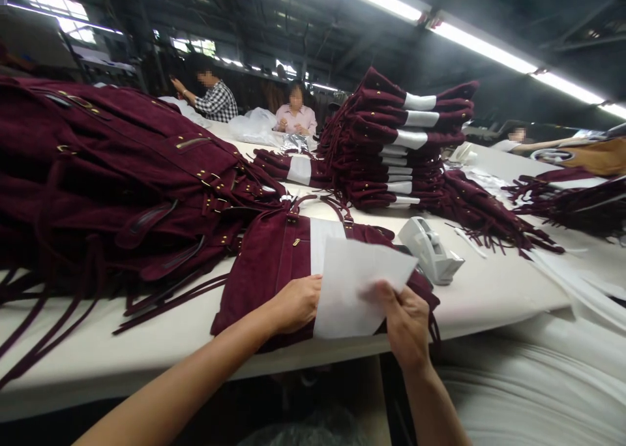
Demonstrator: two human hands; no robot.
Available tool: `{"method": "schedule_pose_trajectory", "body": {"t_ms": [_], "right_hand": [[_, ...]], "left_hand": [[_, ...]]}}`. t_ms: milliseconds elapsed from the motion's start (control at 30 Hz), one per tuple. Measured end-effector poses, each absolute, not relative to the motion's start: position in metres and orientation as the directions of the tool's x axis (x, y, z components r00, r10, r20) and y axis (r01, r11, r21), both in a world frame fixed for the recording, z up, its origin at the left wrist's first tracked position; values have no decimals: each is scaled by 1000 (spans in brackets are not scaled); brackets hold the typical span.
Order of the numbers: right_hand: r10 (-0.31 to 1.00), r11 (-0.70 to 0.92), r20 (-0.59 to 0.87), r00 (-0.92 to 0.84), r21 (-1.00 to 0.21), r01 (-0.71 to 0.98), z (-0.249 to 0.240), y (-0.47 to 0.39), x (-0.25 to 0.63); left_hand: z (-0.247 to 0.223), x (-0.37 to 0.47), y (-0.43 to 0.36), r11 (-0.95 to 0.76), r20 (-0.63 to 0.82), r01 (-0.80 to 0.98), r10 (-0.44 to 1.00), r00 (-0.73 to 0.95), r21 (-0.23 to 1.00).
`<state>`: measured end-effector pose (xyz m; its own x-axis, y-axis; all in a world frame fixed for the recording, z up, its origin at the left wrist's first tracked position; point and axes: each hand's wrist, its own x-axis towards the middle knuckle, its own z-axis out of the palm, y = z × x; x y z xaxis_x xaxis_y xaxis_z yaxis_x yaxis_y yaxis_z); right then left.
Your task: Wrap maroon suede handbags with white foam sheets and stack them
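Here we have the white sheet (349, 293) clamped in our right grip (409, 325) above the burgundy bag (261, 273), our left grip (297, 304) too hidden to tell.

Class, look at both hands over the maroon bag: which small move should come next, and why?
Perhaps ease the right hand down to lay the white sheet flatter over the bag. That hand holds one side of it raised, while the left hand is at its other edge.
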<state>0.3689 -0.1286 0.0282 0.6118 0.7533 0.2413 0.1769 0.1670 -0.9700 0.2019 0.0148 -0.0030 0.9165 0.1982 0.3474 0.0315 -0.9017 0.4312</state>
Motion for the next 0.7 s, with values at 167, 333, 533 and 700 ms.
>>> {"method": "schedule_pose_trajectory", "body": {"t_ms": [167,333,533,700], "right_hand": [[761,106,379,526,-874,475,41,-67,384],[823,56,243,513,-934,353,18,-31,394],[766,-70,29,642,-989,128,-12,-24,397],[734,-152,2,679,-974,167,-19,-21,397]], "left_hand": [[-5,199,9,-886,307,60,223,925,460],[-1,193,0,-864,293,79,252,922,497],[-5,187,-19,-874,290,144,303,908,464],[-9,183,-28,-847,338,195,395,855,495]]}}
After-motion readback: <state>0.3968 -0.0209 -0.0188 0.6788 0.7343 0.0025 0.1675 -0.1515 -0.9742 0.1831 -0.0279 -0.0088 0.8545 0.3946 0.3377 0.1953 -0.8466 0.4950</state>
